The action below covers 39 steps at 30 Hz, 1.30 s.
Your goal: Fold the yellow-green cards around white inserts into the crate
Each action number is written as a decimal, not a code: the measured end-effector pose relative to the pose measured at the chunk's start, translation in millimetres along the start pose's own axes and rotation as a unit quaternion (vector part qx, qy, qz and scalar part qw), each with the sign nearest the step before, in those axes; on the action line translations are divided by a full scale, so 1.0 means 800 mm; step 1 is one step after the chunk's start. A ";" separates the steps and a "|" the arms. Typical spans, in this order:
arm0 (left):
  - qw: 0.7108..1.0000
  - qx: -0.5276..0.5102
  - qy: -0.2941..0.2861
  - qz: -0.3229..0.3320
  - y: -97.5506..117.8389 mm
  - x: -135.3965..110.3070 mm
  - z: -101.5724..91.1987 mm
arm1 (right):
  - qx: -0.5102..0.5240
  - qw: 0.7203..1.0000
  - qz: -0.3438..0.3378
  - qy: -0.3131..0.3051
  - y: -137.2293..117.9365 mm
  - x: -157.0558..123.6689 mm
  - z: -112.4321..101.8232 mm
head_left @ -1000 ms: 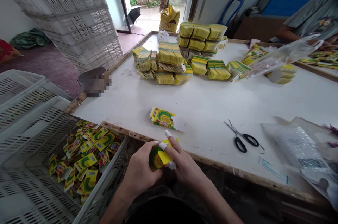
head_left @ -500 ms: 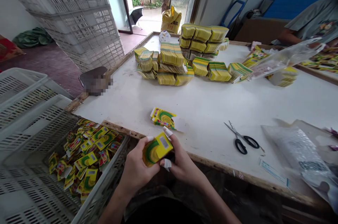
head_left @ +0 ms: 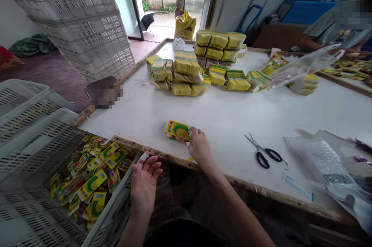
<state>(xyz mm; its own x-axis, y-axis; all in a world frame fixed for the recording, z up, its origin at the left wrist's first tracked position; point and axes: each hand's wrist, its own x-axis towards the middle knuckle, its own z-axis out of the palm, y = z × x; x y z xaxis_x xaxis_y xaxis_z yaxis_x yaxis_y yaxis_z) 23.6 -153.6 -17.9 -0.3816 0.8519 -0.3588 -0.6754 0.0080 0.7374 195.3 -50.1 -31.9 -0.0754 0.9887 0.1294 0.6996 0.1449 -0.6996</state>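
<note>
White plastic crates (head_left: 84,26) tower up over on the far left, and below them a slotted crate (head_left: 112,200) holds a messy heap of yellow-green boxes (head_left: 91,185). Just past its rim is the worker's left hand (head_left: 145,179): palm up, fingers loosely curled, nothing in it, white wrap on a fingertip.

Next along, a yellow-and-green carton (head_left: 178,130) lies on the white tabletop (head_left: 226,115), beyond the left hand and well apart from it, right at the fingertips of the right hand (head_left: 200,148). That hand is half-closed, thumb and fingers around the carton's right end. From where I'm standing I honestly can't tell if it's got a proper grip or is just touching. Behind all that, bundled stacks of yellow cartons (head_left: 187,63) run off rightward.

Further right, black-handled scissors (head_left: 263,152) lie spread open, then a clear plastic bag (head_left: 305,64) farther back, some bubble wrap (head_left: 316,158) nearer the front edge, and somebody else's grey sleeve (head_left: 318,24) across the way.
</note>
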 end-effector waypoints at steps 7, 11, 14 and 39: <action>0.994 -0.014 -0.050 0.093 -0.009 -0.004 0.028 | 0.293 0.950 -0.015 -0.108 -0.052 -0.060 -0.010; 0.993 -0.035 -0.027 0.113 0.006 -0.009 0.049 | 0.466 0.854 0.012 -0.232 -0.084 -0.099 -0.010; 0.992 -0.055 -0.030 0.114 0.011 -0.010 0.059 | 0.501 0.823 0.041 -0.264 -0.091 -0.109 -0.009; 0.889 0.332 -0.313 -0.027 0.066 0.001 0.014 | 0.053 0.937 -0.339 -0.069 -0.056 -0.076 -0.091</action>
<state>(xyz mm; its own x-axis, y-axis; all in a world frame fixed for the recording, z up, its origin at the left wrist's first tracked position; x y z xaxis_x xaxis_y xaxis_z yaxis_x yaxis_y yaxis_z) -5.5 -146.5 27.1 0.2072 0.9639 -0.1674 -0.0813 0.1875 0.9789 220.5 -119.6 42.8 -0.5723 0.6629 0.4827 0.3842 0.7368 -0.5563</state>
